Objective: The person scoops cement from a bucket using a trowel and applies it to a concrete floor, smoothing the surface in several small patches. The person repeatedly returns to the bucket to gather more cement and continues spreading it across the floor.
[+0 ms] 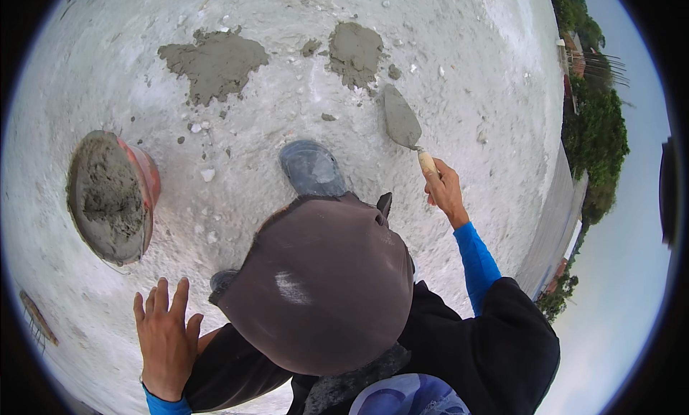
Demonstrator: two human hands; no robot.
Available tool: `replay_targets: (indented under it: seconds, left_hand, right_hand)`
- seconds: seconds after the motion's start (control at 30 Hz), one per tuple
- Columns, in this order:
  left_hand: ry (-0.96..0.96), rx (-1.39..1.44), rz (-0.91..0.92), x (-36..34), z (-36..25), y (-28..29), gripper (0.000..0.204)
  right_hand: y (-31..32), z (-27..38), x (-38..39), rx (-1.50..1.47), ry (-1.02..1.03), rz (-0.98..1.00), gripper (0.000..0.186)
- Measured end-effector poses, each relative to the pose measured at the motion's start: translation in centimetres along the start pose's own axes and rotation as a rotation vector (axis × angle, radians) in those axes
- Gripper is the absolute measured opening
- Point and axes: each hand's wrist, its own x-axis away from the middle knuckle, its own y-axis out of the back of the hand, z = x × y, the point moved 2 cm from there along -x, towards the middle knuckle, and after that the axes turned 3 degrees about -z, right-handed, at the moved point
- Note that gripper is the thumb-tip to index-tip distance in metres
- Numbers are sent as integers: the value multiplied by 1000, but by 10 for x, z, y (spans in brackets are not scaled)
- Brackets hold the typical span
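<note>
My right hand [446, 191] is closed around the wooden handle of a pointed trowel [402, 119]. Grey mortar coats the trowel's blade, which lies low over the pale ground or on it; I cannot tell which. Just beyond its tip is a small patch of wet mortar [356, 54]. A larger mortar patch [215, 64] spreads farther left. My left hand [165, 339] is empty, its fingers spread apart, close to my bent knee. Ahead of that hand stands a reddish bucket [149, 176] with grey mortar [111, 199] inside, apart from the fingers.
A dark rubber boot [312, 168] shows beyond my brown-trousered knee [323, 278]. Small lumps and white stones [208, 175] dot the rough whitish ground [287, 120]. A piece of wood [39, 318] lies at the far left. Trees [597, 138] and upright rods stand along the right side.
</note>
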Motion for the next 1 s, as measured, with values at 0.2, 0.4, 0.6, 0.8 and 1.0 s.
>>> replay_targets:
  seconds: [0.2, 0.4, 0.6, 0.8, 1.0]
  left_hand:
    - [-77, -44, 91, -8, -7, 2, 67]
    - [8, -49, 23, -3, -5, 2, 65]
    - [-73, -75, 55, -7, -6, -1, 64]
    - [-13, -34, 0, -4, -7, 1, 64]
    - [-70, -49, 59, -3, -6, -2, 66]
  right_hand:
    - [-47, 29, -31, -460, -24, 27, 40]
    - [-45, 27, -8, -355, -160, 151, 40]
    - [-67, 51, -26, -274, 80, 102, 43]
    - [-31, 45, 35, -77, 19, 194, 44]
    - [-57, 70, -25, -134, 147, 67, 44]
